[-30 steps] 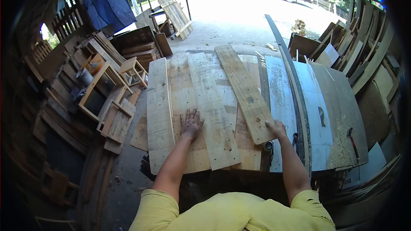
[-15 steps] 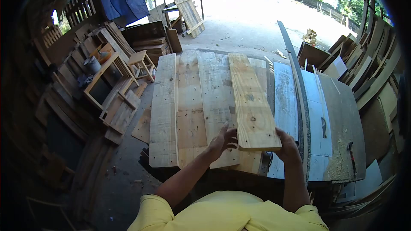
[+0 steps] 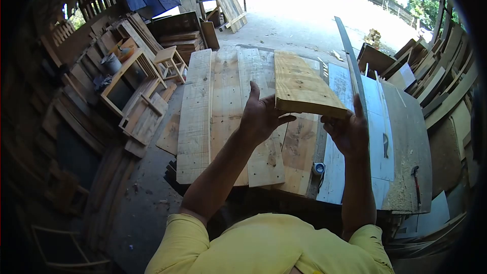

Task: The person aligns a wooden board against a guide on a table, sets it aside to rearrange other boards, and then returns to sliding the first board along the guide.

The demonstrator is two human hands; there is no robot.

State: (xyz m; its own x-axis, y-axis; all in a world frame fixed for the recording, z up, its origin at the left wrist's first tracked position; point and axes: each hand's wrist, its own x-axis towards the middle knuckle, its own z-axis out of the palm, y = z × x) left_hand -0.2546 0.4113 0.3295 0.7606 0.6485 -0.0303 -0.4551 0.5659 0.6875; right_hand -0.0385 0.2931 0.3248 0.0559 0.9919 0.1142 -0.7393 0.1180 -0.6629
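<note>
A wooden plank (image 3: 304, 83) with dark knots is raised at its near end, its end face toward me. At the near left corner is my left hand (image 3: 259, 116), thumb up beside the edge and fingers under the plank. My right hand (image 3: 347, 129) grips the near right corner, fingers curled beneath it. Below lie several wide boards (image 3: 195, 122) side by side on the worktable. A round tape measure (image 3: 318, 168) sits near the front edge, right of the boards.
Right of the boards are a long dark bar (image 3: 350, 56), a pale blue panel (image 3: 378, 137) and a hammer (image 3: 416, 187). A small wooden stool (image 3: 170, 62) and stacked timber stand at the left. More planks (image 3: 451, 81) lean along the right side.
The plank's near end has been lifted, so its end face now shows more. Both hands have risen with it, and the tape measure has come into fuller view.
</note>
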